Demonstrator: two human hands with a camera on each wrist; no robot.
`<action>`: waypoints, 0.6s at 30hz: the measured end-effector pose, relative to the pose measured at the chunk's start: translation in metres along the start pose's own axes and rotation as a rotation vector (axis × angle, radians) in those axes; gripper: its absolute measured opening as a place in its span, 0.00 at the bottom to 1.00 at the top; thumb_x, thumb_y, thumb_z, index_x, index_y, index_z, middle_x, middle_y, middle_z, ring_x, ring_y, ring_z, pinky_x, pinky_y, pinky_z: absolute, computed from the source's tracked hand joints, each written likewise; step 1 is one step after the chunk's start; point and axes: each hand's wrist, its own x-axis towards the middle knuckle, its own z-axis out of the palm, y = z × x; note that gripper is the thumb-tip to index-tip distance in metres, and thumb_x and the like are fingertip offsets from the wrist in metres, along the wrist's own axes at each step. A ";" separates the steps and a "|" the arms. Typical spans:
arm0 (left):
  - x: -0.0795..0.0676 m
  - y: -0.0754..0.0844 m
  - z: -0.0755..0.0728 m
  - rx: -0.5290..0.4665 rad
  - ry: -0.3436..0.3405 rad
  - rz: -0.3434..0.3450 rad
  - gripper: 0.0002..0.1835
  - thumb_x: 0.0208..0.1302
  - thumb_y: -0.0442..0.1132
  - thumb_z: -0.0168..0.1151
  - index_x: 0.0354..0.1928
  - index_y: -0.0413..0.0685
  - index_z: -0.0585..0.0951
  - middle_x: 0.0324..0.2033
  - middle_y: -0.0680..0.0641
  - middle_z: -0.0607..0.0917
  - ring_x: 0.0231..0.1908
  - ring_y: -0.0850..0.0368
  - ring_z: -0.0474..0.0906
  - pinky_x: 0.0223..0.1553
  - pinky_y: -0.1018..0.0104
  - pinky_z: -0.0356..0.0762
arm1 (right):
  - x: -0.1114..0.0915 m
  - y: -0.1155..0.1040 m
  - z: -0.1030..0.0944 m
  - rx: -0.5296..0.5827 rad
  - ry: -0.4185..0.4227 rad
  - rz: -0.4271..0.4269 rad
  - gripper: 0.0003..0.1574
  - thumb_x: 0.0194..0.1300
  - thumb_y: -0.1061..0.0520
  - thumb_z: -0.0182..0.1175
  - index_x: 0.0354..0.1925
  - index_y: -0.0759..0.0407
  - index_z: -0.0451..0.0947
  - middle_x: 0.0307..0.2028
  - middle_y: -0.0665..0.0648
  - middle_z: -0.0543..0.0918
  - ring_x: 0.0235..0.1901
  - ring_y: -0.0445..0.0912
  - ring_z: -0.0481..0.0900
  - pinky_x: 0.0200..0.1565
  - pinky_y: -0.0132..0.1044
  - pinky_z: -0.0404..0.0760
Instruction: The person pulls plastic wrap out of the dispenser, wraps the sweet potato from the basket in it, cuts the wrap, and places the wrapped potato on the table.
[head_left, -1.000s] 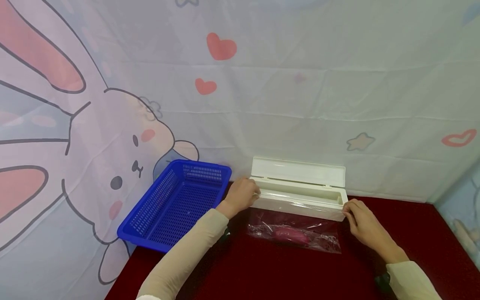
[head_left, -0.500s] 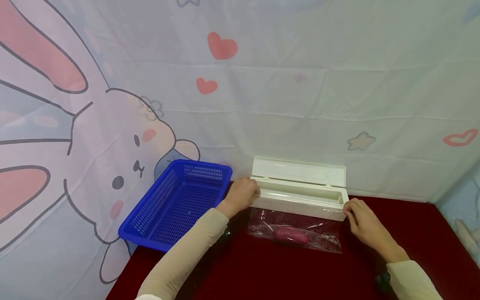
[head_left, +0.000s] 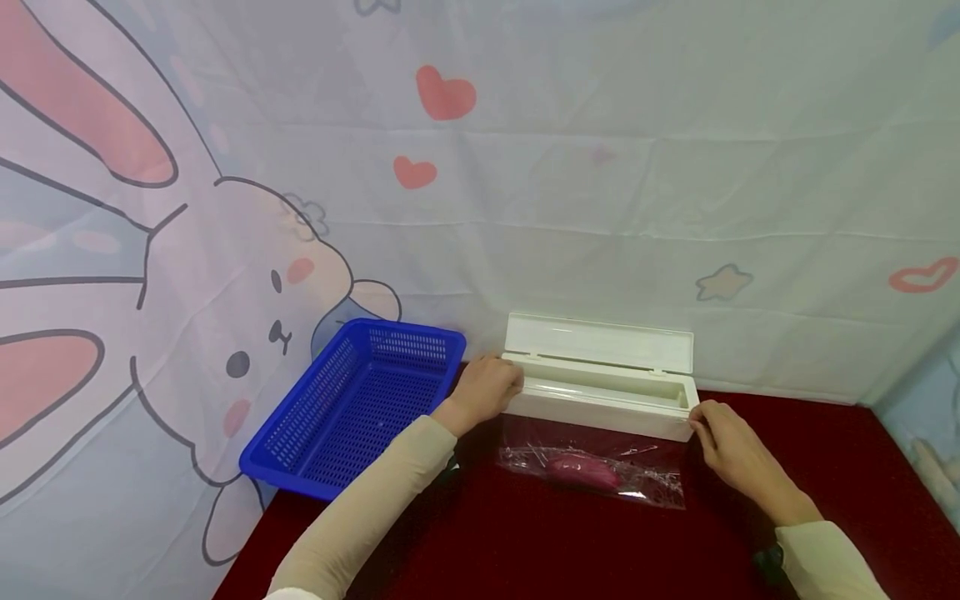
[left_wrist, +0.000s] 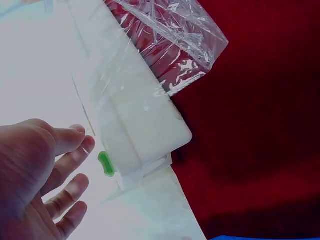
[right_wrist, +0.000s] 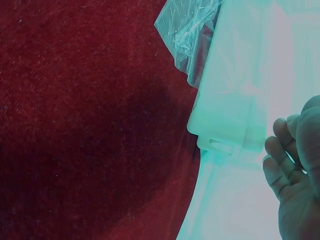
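A long white cling film dispenser box (head_left: 600, 415) stands at the back of the red table with its lid (head_left: 600, 343) raised. Clear plastic wrap (head_left: 525, 457) runs over its front and down onto the table, covering a pink oblong item (head_left: 582, 471). At the box's left end, my left hand (head_left: 483, 390) has thumb and forefinger together, seemingly pinching the wrap's edge; glare hides the contact in the left wrist view. My right hand (head_left: 729, 442) pinches similarly at the right end. A small green piece (left_wrist: 106, 164) sits on the box near my left fingertips.
A blue perforated basket (head_left: 288, 483) stands left of the box, close to my left forearm. Behind the table hangs a printed cloth backdrop (head_left: 555, 208). Bare red cloth (head_left: 570, 550) lies in front of the wrap.
Both hands stay at the box's ends with hardly any movement. The wrap's front edge near the right corner glints slightly differently; the whole scene shifts a little to the right.
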 end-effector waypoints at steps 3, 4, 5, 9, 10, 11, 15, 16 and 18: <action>0.000 0.000 0.000 0.003 -0.007 -0.009 0.05 0.74 0.40 0.68 0.37 0.52 0.88 0.35 0.53 0.92 0.40 0.49 0.84 0.46 0.54 0.80 | 0.000 0.000 0.000 0.008 -0.009 0.009 0.13 0.64 0.73 0.69 0.39 0.62 0.77 0.31 0.51 0.79 0.31 0.42 0.73 0.32 0.42 0.76; 0.000 0.000 0.000 0.005 -0.008 -0.012 0.05 0.74 0.40 0.68 0.37 0.52 0.88 0.35 0.53 0.92 0.40 0.49 0.84 0.46 0.54 0.80 | 0.000 -0.001 -0.001 0.011 -0.010 0.008 0.13 0.64 0.73 0.70 0.39 0.62 0.77 0.31 0.51 0.79 0.31 0.42 0.73 0.31 0.42 0.76; 0.000 0.000 0.000 0.007 -0.009 -0.014 0.05 0.74 0.41 0.68 0.37 0.52 0.88 0.35 0.53 0.92 0.41 0.49 0.84 0.46 0.54 0.80 | 0.000 -0.001 -0.001 0.014 -0.011 0.009 0.13 0.63 0.73 0.70 0.39 0.62 0.77 0.31 0.51 0.79 0.31 0.42 0.73 0.31 0.41 0.76; -0.001 0.000 0.000 0.008 -0.017 -0.019 0.05 0.73 0.41 0.68 0.37 0.53 0.88 0.35 0.53 0.92 0.41 0.49 0.84 0.47 0.54 0.79 | -0.001 -0.002 -0.002 0.036 -0.018 0.005 0.13 0.63 0.74 0.70 0.39 0.63 0.77 0.31 0.52 0.80 0.30 0.40 0.71 0.30 0.39 0.74; -0.001 0.000 0.000 0.008 -0.021 -0.022 0.05 0.73 0.41 0.68 0.37 0.53 0.88 0.34 0.53 0.91 0.41 0.49 0.84 0.47 0.54 0.79 | -0.001 -0.003 -0.002 0.040 -0.020 0.003 0.13 0.63 0.74 0.69 0.39 0.63 0.77 0.31 0.53 0.80 0.30 0.40 0.71 0.30 0.39 0.74; -0.002 0.000 0.000 0.004 -0.025 -0.024 0.05 0.73 0.40 0.68 0.37 0.52 0.88 0.34 0.53 0.91 0.41 0.49 0.83 0.47 0.53 0.79 | -0.001 -0.003 -0.002 0.043 -0.021 0.004 0.12 0.63 0.74 0.69 0.39 0.63 0.77 0.31 0.53 0.80 0.30 0.40 0.71 0.30 0.38 0.74; -0.003 0.000 -0.001 -0.005 -0.034 -0.029 0.05 0.72 0.38 0.68 0.35 0.53 0.87 0.33 0.54 0.91 0.40 0.48 0.83 0.46 0.53 0.78 | -0.002 -0.004 -0.003 0.050 -0.032 0.015 0.13 0.62 0.74 0.70 0.39 0.63 0.77 0.31 0.53 0.80 0.30 0.39 0.70 0.29 0.38 0.74; -0.004 0.000 -0.001 -0.003 -0.029 -0.026 0.06 0.72 0.38 0.68 0.34 0.53 0.87 0.33 0.54 0.91 0.40 0.48 0.83 0.46 0.53 0.78 | -0.002 -0.005 -0.003 0.047 -0.034 0.018 0.13 0.62 0.74 0.70 0.39 0.63 0.78 0.31 0.52 0.80 0.30 0.38 0.70 0.29 0.37 0.74; -0.005 0.001 -0.002 -0.001 -0.018 -0.019 0.07 0.71 0.37 0.68 0.32 0.53 0.85 0.31 0.54 0.90 0.39 0.48 0.83 0.44 0.52 0.77 | -0.002 -0.006 -0.004 0.046 -0.039 0.022 0.14 0.62 0.74 0.71 0.39 0.63 0.78 0.32 0.52 0.80 0.30 0.38 0.70 0.29 0.37 0.74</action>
